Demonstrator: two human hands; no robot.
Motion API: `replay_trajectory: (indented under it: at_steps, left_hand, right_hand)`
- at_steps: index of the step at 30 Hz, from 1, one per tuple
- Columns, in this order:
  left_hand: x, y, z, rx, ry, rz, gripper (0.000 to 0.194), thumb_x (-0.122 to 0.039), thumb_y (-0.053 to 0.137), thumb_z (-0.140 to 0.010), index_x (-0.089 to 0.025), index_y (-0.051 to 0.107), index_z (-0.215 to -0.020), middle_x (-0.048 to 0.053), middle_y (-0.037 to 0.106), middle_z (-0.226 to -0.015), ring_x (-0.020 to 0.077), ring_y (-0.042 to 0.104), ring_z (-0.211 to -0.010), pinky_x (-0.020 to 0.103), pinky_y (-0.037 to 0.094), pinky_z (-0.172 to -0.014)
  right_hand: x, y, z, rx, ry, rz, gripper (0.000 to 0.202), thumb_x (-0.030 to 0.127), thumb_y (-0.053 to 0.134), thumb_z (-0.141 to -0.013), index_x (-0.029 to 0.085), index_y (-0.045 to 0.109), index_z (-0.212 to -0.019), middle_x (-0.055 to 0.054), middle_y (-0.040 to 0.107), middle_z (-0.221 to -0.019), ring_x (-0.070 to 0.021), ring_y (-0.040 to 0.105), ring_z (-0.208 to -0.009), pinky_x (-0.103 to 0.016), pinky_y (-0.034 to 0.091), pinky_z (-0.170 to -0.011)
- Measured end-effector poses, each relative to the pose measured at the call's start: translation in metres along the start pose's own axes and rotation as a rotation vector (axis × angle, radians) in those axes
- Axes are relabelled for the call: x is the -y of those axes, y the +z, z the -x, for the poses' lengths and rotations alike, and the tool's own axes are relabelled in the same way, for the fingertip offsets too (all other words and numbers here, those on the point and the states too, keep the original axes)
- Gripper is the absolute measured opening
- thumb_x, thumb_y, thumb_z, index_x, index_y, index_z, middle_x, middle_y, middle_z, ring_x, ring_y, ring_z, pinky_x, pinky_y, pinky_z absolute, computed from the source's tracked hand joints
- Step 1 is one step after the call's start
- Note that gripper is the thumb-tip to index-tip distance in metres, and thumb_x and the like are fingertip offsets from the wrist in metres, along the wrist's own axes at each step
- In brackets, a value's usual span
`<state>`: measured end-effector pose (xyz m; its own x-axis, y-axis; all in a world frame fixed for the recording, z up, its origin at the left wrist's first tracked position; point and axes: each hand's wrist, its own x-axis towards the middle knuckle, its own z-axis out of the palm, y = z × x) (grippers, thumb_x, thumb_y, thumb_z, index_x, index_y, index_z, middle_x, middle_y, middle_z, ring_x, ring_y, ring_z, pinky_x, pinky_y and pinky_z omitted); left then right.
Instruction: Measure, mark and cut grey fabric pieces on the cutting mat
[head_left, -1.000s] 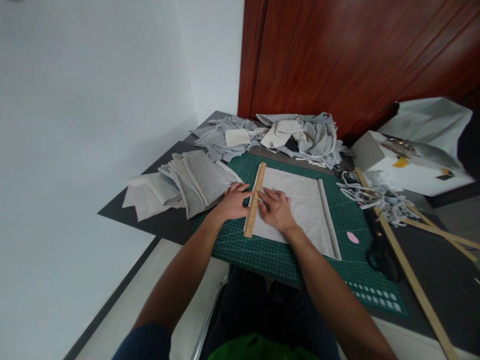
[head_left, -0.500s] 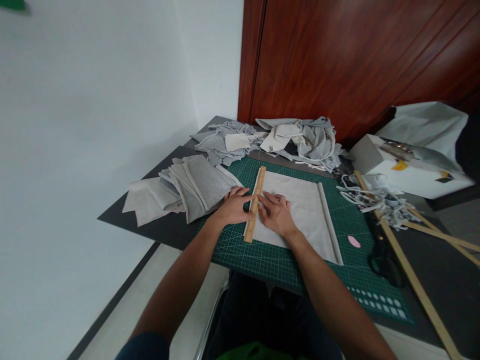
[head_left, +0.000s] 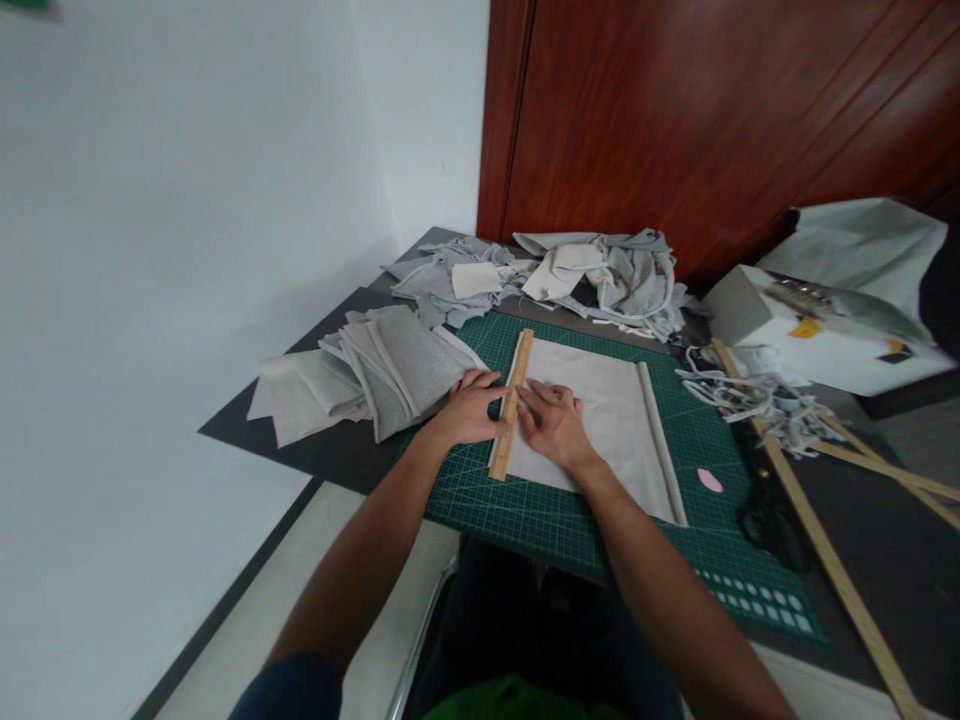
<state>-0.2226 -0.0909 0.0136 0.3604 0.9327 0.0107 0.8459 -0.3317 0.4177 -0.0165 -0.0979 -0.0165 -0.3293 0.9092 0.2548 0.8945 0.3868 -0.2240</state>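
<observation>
A short wooden ruler (head_left: 498,466) lies along the left edge of a pale fabric piece (head_left: 615,410), whose right edge is rolled or folded. My left hand (head_left: 471,412) holds the ruler from the left, its index finger and thumb apart on the wood and other fingers near the grey fabric stack. From the right, my right hand (head_left: 559,425) rests on the fabric, with index finger and thumb against the ruler and the other fingers curled. The fabric lies on a green cutting mat (head_left: 525,520).
Folded grey fabric pieces (head_left: 401,365) stand left of the mat. Fabric scraps (head_left: 630,275) are heaped at the back. Black scissors (head_left: 772,525), a long wooden strip (head_left: 825,550), tangled cords (head_left: 780,405) and a white box (head_left: 817,330) are on the right.
The view has shifted very slightly. Both hands and the ruler keep the same places on the fabric.
</observation>
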Motion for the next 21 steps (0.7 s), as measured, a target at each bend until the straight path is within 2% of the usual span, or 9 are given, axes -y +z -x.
replay_trajectory:
  at_steps: [9,14,21]
  left_hand:
    - [0.0004,-0.0005,-0.0012,0.020,0.015,0.023,0.068,-0.035,0.078,-0.078,-0.028,0.065,-0.144,0.007,0.045,-0.166,0.0348,0.031,-0.155,0.054,0.032,-0.125]
    - [0.0018,0.0012,-0.0020,0.012,0.020,0.028,0.067,-0.037,0.079,-0.078,-0.029,0.066,-0.143,0.007,0.045,-0.166,0.0341,0.033,-0.154,0.052,0.033,-0.125]
    - [0.0017,0.0008,-0.0014,0.011,0.021,0.035,0.067,-0.039,0.078,-0.079,-0.029,0.065,-0.144,0.006,0.045,-0.166,0.0336,0.033,-0.154,0.053,0.033,-0.125]
  right_hand:
    - [-0.0044,0.0049,0.0004,-0.017,-0.008,0.005,0.048,0.047,0.051,-0.105,0.031,0.064,-0.148,-0.007,0.057,-0.158,-0.0365,0.045,-0.130,-0.051,0.037,-0.102]
    - [-0.0044,0.0067,0.0005,-0.041,-0.010,-0.015,0.051,0.053,0.053,-0.104,0.031,0.065,-0.147,-0.008,0.058,-0.157,-0.0363,0.046,-0.130,-0.052,0.037,-0.103]
    - [-0.0047,0.0064,0.0005,-0.045,-0.017,-0.025,0.051,0.053,0.055,-0.103,0.030,0.065,-0.147,-0.009,0.058,-0.156,-0.0371,0.047,-0.129,-0.052,0.037,-0.102]
